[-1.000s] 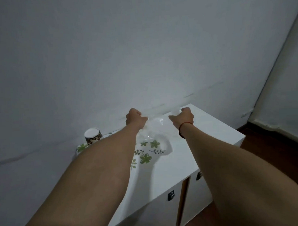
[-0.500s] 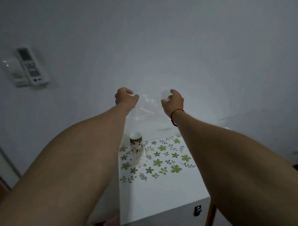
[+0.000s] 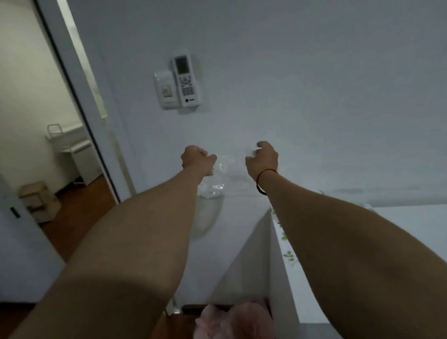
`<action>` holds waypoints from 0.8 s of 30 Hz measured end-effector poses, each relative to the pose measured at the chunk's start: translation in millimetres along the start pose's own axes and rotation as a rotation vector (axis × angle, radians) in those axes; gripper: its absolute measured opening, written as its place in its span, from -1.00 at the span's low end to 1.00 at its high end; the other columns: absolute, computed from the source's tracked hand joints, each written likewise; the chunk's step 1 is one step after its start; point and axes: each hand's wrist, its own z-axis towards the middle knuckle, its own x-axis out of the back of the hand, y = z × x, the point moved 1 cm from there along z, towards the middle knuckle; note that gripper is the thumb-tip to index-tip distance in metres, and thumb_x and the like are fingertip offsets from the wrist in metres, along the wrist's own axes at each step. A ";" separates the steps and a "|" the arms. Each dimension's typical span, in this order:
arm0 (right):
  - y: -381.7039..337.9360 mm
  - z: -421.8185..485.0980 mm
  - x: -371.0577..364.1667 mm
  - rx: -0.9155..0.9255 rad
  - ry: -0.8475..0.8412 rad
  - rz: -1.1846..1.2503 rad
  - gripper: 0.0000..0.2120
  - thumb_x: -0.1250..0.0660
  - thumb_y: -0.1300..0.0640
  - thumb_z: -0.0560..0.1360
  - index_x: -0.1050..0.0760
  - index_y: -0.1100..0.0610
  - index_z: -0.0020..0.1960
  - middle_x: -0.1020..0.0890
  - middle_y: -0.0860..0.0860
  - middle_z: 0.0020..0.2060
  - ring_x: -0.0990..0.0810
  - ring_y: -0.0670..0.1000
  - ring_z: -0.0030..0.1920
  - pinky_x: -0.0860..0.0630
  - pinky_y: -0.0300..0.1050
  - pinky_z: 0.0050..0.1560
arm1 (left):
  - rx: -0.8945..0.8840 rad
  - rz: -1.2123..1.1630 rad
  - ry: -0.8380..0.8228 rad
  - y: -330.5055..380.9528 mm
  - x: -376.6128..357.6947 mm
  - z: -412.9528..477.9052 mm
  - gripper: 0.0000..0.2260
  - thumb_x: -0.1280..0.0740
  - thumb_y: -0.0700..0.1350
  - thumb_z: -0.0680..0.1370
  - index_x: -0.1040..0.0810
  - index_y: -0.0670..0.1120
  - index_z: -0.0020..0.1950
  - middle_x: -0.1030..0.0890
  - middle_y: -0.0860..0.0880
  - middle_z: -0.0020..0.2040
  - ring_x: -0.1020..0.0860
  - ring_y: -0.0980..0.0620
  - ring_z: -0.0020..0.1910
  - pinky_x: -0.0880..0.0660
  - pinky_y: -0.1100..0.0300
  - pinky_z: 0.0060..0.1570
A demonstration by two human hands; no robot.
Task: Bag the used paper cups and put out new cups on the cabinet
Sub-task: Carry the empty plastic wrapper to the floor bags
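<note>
Plastic bag (image 3: 217, 179) hangs pinched between the closed left hand (image 3: 195, 161) and right hand (image 3: 262, 159); pulling too hard may tear the thin film.

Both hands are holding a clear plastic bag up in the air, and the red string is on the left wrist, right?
Not quite. The head view shows the red string on the right wrist. Both the left hand and right hand do hold the clear plastic bag up.
</note>
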 end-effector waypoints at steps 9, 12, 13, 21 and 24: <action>62.1 6.2 -92.5 -0.100 -0.114 -0.153 -0.58 -0.30 0.26 0.50 -0.38 0.17 0.35 -0.50 0.16 0.27 -0.50 0.15 0.25 -0.40 -0.13 0.24 | 0.205 0.172 -0.121 -106.0 15.4 47.7 -0.84 -0.37 -0.28 0.42 -0.51 -0.17 -0.03 -0.60 -0.12 -0.29 -0.59 -0.02 -0.43 -0.64 0.14 -0.31; 111.5 12.9 -112.9 -0.181 -0.140 -0.258 -0.61 -0.31 0.22 0.50 -0.41 0.13 0.32 -0.55 0.11 0.24 -0.50 0.14 0.25 -0.38 -0.08 0.28 | 0.291 0.235 -0.173 -148.6 -7.3 58.6 -0.82 -0.36 -0.30 0.39 -0.55 -0.19 -0.02 -0.62 -0.14 -0.26 -0.57 0.00 -0.43 -0.63 0.15 -0.31; 134.7 17.0 -121.5 -0.215 -0.143 -0.305 -0.63 -0.31 0.21 0.51 -0.42 0.11 0.31 -0.57 0.10 0.22 -0.51 0.14 0.25 -0.37 -0.07 0.29 | 0.324 0.255 -0.193 -166.0 -21.0 64.4 -0.82 -0.37 -0.30 0.39 -0.56 -0.19 -0.02 -0.62 -0.14 -0.27 -0.56 0.00 -0.43 -0.63 0.15 -0.30; 259.5 18.1 -146.6 -0.428 -0.222 -0.456 -0.63 -0.28 0.19 0.48 -0.45 0.10 0.28 -0.60 0.09 0.19 -0.52 0.14 0.26 -0.37 -0.10 0.25 | 0.573 0.331 -0.398 -278.4 -96.3 53.1 -0.82 -0.37 -0.31 0.41 -0.58 -0.25 0.00 -0.60 -0.16 -0.19 -0.57 -0.02 -0.34 -0.66 0.08 -0.22; 301.8 10.4 -153.8 -0.490 -0.282 -0.458 -0.60 -0.27 0.26 0.48 -0.45 0.13 0.31 -0.57 0.11 0.24 -0.50 0.14 0.29 -0.37 -0.11 0.30 | 0.615 0.328 -0.444 -321.3 -117.0 36.7 -0.84 -0.37 -0.33 0.41 -0.55 -0.22 -0.02 -0.56 -0.14 -0.18 -0.56 -0.04 -0.28 -0.65 -0.02 -0.10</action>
